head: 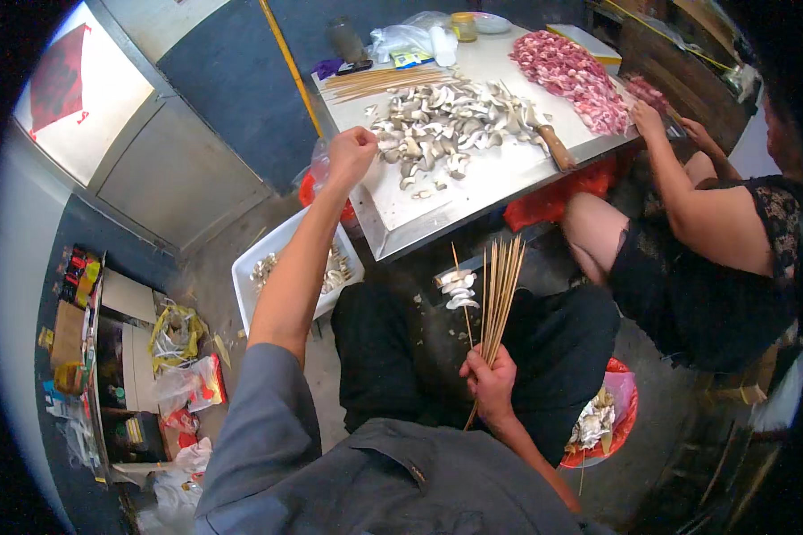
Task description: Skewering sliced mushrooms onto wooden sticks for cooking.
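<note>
My left hand (pixel 352 152) is stretched out to the near left edge of a heap of sliced mushrooms (pixel 435 127) on the table. Its fingertips are bunched together, and whether a piece is between them is hidden. Held over my lap, my right hand (pixel 490 381) grips a bundle of bamboo skewers (pixel 500 294). One skewer in that same hand leans apart to the left, with several white mushroom slices (pixel 459 289) threaded near its upper end. More bamboo skewers (pixel 381 81) lie loose along the far left side of the heap.
A wooden-handled knife (pixel 555 146) lies right of the mushrooms. Beyond is a pile of raw cut meat (pixel 569 77), where a co-worker's hand (pixel 648 119) works. A white tub (pixel 244 267) of mushrooms stands at left, a red-lined basin (pixel 628 401) at lower right.
</note>
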`<state>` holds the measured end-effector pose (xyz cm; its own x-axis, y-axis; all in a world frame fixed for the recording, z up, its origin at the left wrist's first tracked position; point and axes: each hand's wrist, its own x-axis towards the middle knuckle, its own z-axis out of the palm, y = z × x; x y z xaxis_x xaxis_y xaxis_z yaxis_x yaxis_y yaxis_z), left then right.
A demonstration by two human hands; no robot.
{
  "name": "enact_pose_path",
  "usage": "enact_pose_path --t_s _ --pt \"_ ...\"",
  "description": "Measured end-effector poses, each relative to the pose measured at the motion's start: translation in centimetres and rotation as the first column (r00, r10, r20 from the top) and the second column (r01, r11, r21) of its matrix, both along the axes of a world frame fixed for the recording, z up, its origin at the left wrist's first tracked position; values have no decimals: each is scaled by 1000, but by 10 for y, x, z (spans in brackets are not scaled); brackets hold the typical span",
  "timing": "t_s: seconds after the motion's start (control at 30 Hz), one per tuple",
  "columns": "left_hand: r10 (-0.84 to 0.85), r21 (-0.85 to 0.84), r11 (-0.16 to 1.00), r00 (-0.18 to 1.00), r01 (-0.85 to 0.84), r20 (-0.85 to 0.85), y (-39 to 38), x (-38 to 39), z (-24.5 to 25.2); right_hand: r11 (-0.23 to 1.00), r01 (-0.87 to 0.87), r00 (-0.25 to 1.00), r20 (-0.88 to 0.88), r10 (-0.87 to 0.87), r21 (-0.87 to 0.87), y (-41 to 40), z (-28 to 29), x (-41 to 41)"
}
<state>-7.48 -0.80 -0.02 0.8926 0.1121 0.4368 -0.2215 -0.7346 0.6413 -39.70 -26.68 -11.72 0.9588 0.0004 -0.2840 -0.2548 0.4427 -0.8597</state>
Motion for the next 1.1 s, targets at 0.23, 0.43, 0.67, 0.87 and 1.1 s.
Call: enact_pose_path --t_s 0.23,0.43,0.67,0.87,1.1 --pt "-97 164 980 989 114 -108 4 -32 -10 1000 -28 999 -39 27 -14 3 6 0" --pt "-114 196 969 978 148 -176 6 -29 -7 999 -32 999 -17 31 -23 5 6 -3" --pt "-195 310 915 956 258 -219 9 -32 -9 999 -36 999 -10 36 1 6 6 -4" --pt "-331 -478 845 937 239 -116 -16 -84 -8 999 -48 999 6 48 9 8 7 -5" --pt "-370 -853 477 929 209 20 -47 -150 -26 994 -110 994 13 110 25 18 24 -4"
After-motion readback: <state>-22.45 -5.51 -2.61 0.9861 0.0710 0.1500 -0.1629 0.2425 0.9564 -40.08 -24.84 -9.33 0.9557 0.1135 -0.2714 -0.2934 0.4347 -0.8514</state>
